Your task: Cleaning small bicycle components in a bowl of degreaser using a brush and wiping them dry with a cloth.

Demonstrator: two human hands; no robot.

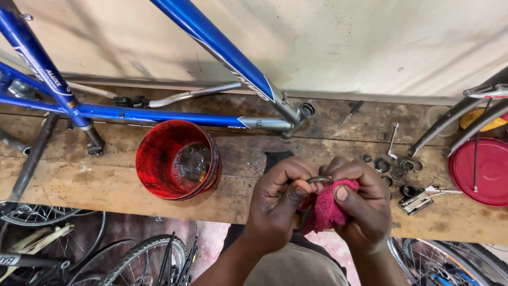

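My left hand [278, 198] and my right hand [360, 204] meet over the front edge of a wooden workbench [106, 185]. Between their fingertips is a small metal ring [319, 180]; the left hand pinches it. My right hand grips a pink rag [328, 206] pressed against the ring, thumb on top of the cloth. The lower part of the ring is hidden by the rag and fingers.
A blue bicycle frame [159, 114] lies across the bench. A red bucket [177, 159] with liquid stands left of my hands. Several small metal rings and parts [399, 167], a screwdriver [350, 113] and a red lid [484, 169] lie to the right. Bicycle wheels [143, 259] stand below.
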